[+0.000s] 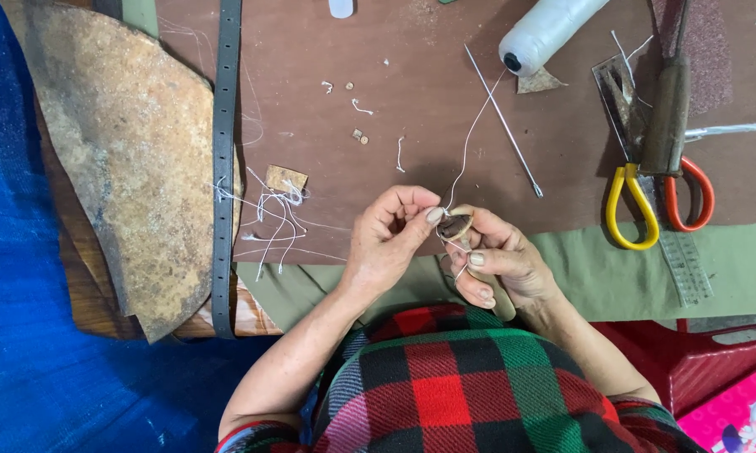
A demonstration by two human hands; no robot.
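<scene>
Two hands at work over the brown surface [445, 75], close to the body. Far left: big rough leather slab [126, 159], grey belt strip [224, 151] lying across its edge, tangle of white thread scraps [269, 214] just beside. Left hand [390, 239] with fingers [428, 216] pinched on a small brown leather piece [455, 225]; right hand [499, 260] clenched around the same piece and a pale tool handle [502, 300] poking down from the fist. White thread [470, 138] running taut from the piece up to the thread cone [545, 29]. Long needle [505, 126] loose near the thread, scissors [659, 197] further right. Risks, judged: thread snagging on the needle or dragging the cone over; piece small, easy to slip from the pinch; tool tip hidden, possibly close to fingertips, prick likely on a slip.
</scene>
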